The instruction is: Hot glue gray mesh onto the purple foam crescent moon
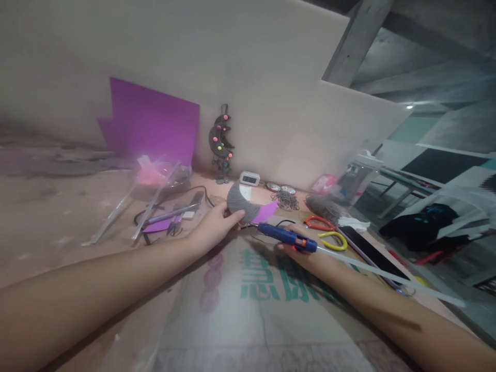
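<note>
A crescent moon cutout, mostly wrapped in grey yarn with a bare purple tip on the right, is pinched in my left hand. My right hand is closed around a blue hot glue gun. A long clear glue stick sticks out of the gun's back end. The gun's nozzle points left, close to the crescent's lower edge; whether it touches cannot be made out. A thin strand of yarn lies on the printed sheet below.
Against the wall are a purple sheet and a decorated moon hanging. A small digital clock stands behind the crescent. To the right lie grey yarn, red-handled scissors, yellow handles and a phone. Clear glue sticks lie left.
</note>
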Demonstrator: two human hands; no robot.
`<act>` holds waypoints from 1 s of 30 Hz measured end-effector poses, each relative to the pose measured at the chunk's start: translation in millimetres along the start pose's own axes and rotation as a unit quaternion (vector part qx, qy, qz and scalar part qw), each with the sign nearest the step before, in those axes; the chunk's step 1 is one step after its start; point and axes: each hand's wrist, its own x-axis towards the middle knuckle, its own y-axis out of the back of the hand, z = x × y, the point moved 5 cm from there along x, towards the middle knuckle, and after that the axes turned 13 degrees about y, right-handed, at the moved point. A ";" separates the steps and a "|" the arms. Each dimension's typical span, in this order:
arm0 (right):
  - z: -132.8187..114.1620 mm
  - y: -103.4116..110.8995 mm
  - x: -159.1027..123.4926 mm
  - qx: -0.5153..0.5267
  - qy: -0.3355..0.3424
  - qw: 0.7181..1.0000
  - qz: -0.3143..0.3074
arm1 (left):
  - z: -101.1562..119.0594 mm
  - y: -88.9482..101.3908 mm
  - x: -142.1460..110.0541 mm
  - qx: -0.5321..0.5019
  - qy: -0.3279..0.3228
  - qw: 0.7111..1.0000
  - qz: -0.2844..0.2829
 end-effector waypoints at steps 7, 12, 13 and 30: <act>2.7 -1.5 0.6 -0.022 -0.026 0.999 -0.006 | -2.1 -0.3 0.3 0.008 0.014 1.000 0.004; 5.0 -3.1 0.0 -0.013 -0.021 1.000 -0.008 | -2.8 0.3 1.5 0.026 -0.003 1.000 0.007; 6.2 -3.5 -0.5 -0.014 -0.021 1.000 -0.009 | -2.8 0.2 1.3 0.026 -0.002 1.000 0.006; 3.3 -0.5 0.0 -0.038 -0.050 0.998 -0.003 | -6.7 0.5 4.1 0.024 0.003 1.000 0.009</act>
